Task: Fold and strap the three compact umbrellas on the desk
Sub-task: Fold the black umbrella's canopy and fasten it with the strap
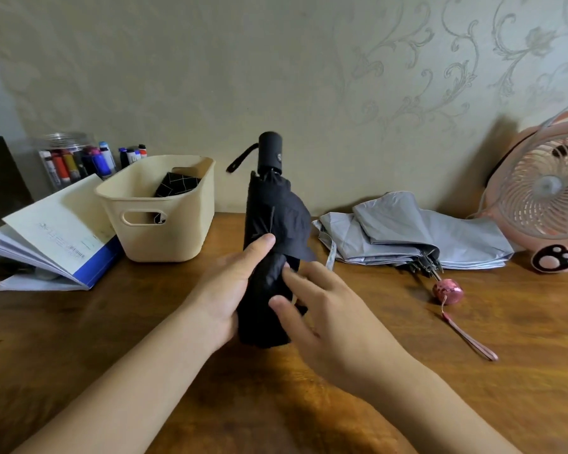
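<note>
I had both bare forearms reaching in from the near edge over the brown wooden worktop (79,339). My left hand (225,286) was wrapped around the lower half of the black umbrella (269,224), fingers closed on the cloth with the thumb pressed up against its front. My right hand (322,309) sat just right of it, fingers spread and loose, gripping nothing, their tips touching the gathered fabric. The black umbrella stood upright between the two hands, handle at the top with its wrist loop hanging to the left, and one flap of canopy still stuck out unwrapped to the right, above my right fingers.

Beyond and to the right of my right fingers lay the grey umbrella (407,231), canopy loose and flat on the worktop, its pink handle (447,291) and pink wrist strap trailing toward me. Beyond my left fingers stood a cream plastic bin (177,231) holding a dark checked item (177,185); I could not tell whether it was an umbrella. Left of the bin lay an open booklet (53,231), with a clear jar of markers (69,162) behind it. Far right, against the patterned wall, stood a pink desk fan (545,194).
</note>
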